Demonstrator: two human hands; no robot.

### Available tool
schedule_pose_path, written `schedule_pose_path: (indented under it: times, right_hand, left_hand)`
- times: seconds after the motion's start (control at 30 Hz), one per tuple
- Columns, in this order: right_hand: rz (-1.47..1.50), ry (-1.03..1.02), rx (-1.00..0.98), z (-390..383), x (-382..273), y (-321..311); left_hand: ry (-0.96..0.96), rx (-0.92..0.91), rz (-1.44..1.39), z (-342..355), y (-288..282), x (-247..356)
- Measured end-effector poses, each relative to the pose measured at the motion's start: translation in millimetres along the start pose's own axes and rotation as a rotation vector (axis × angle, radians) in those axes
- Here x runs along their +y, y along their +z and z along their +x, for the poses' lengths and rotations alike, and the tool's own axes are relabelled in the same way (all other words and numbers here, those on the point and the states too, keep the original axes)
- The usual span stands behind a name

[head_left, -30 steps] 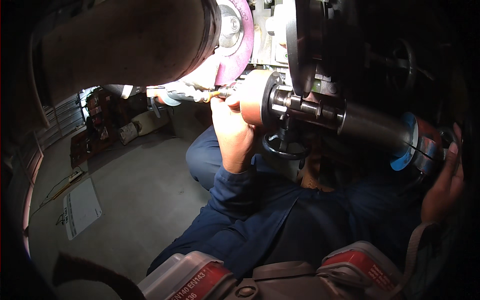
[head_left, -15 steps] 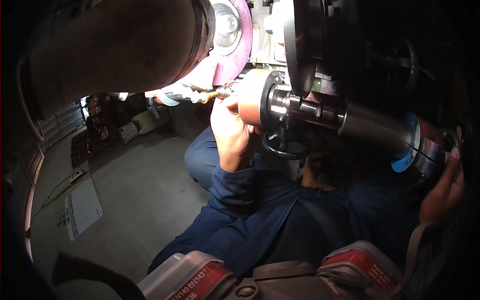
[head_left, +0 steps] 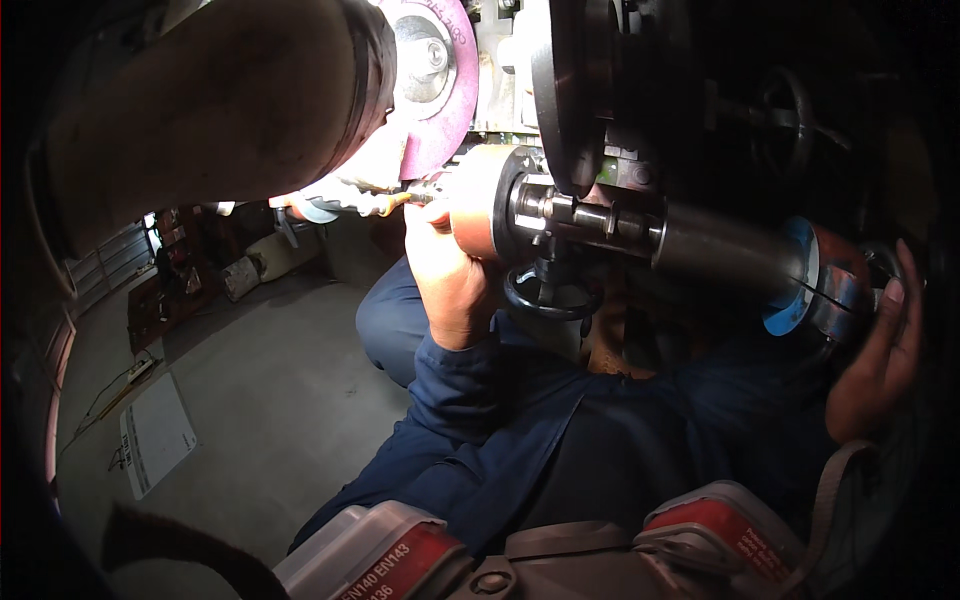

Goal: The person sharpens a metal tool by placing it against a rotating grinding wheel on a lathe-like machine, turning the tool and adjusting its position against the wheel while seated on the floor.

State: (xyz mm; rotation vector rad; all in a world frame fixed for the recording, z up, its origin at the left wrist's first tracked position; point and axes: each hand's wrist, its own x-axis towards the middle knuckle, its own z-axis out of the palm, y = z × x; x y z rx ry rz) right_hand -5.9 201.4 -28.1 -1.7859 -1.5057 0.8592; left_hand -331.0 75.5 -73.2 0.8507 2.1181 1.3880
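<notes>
My left hand [head_left: 452, 275] reaches up under an orange drum-shaped collar [head_left: 474, 205]. Its fingertips close around a small metal workpiece [head_left: 424, 190], just below a pink grinding wheel [head_left: 449, 105]. The collar hides part of the fingers. In shadow at the right, my right hand [head_left: 872, 370] has thumb and fingers against a dark round handle [head_left: 882, 262] at the end of the spindle. Between the hands runs a steel cylinder [head_left: 735, 245] with a blue and orange clamp [head_left: 830, 280].
A wide duct [head_left: 215, 110] fills the upper left. Beside the workpiece is a segmented coolant hose [head_left: 355, 197]. A dark disc [head_left: 562, 95] hangs above the spindle, and a black handwheel [head_left: 550, 300] sits below it. A white board [head_left: 160, 435] lies on the floor. My respirator [head_left: 560, 560] edges the view.
The whole scene has shifted slightly left in view. My left hand keeps its place at the workpiece. My right fingers reach a little higher beside the handle.
</notes>
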Motion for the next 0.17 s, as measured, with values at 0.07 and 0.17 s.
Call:
schedule_pose_path:
  times: [0.07,0.17]
  right_hand:
    - [-0.006,-0.022,0.015,0.2,0.8,-0.2]
    - [-0.044,-0.044,0.020,-0.5,-2.9,1.6]
  left_hand:
    - [0.117,-0.027,0.199,-0.3,-0.2,2.0]
    - [0.162,-0.030,0.261,-1.0,-1.3,1.4]
